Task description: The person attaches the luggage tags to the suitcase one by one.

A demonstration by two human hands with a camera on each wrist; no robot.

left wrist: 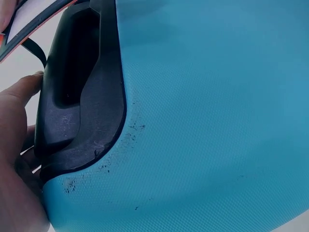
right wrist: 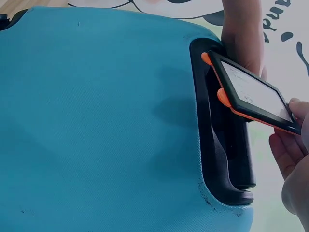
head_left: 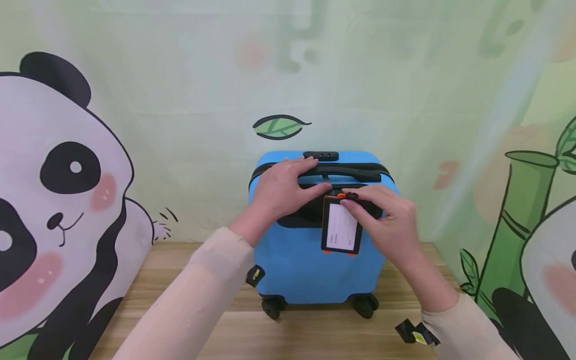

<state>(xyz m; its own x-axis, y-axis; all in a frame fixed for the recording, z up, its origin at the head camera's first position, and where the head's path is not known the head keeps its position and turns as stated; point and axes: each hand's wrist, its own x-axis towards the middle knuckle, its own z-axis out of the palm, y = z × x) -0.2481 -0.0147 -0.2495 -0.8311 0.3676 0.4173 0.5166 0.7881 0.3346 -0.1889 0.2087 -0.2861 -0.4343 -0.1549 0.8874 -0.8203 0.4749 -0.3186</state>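
A blue hard-shell suitcase (head_left: 310, 272) stands upright, its black top handle (head_left: 344, 172) facing me. My left hand (head_left: 283, 187) rests on its top at the handle, fingers extended and thumb reaching toward the tag's strap. My right hand (head_left: 391, 220) pinches the top end of a luggage tag (head_left: 343, 227) between thumb and fingers. The tag has a black frame, orange edges and a white card, and hangs before the black recess. In the left wrist view a thin black strap (left wrist: 35, 52) loops from the tag toward the handle. The right wrist view shows orange tabs (right wrist: 223, 97) at the tag's lower end.
The suitcase's black wheels (head_left: 363, 305) stand on a wood-grain tabletop (head_left: 315, 335). Close behind is a backdrop (head_left: 189, 100) printed with pandas and bamboo. Small black-and-yellow pieces (head_left: 416, 333) show beside the right sleeve.
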